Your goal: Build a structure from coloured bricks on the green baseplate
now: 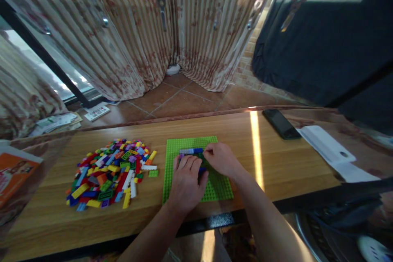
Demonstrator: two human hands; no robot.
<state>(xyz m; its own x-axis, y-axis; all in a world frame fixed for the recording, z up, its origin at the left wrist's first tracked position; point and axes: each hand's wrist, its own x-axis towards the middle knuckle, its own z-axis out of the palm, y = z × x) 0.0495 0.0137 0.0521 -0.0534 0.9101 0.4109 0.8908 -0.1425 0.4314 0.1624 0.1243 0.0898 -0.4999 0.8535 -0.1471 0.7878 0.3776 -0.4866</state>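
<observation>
A green toy-brick baseplate (219,190) lies on the wooden table in front of me. On it is a small build of toy bricks (192,151), with light blue, blue and dark green pieces visible. My left hand (188,178) is closed around the near left part of this build, its fingers bent over the top and its thumb on the near right side. At the build's right end, my right hand (223,160) is curled with thumb and forefinger pinched together. Whatever sits between those fingertips is hidden. Both hands cover much of the build.
Left of the baseplate spreads a big pile of mixed toy bricks (107,172), with a loose green brick (153,173) at its right. A black phone (281,124) and a white sheet-like object (327,143) lie to the right. An orange box (15,176) stands far left.
</observation>
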